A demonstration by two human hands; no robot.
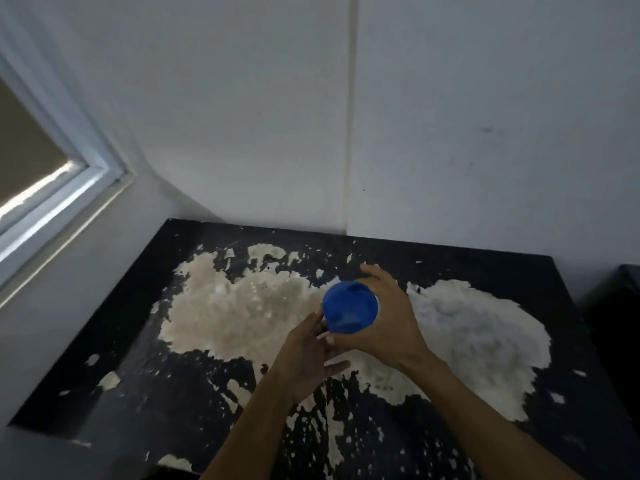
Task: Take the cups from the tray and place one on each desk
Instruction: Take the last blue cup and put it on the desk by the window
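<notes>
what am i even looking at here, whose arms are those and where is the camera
There is no machine here. One wide-angle camera is worn on a person's head and looks forward and down, so the two bare arms coming up from the bottom edge are that person's own.

In front of them is a black desk pushed into a corner between white walls, with a window on the left. Its dark surface is badly worn, with large pale patches where the coating has peeled away. Nothing else lies on it.

The right hand wraps around a blue cup, seen from above. The left hand is at the cup's near side, fingers loosely open. Whether the cup rests on the desk yet cannot be told. No tray is in view.
</notes>
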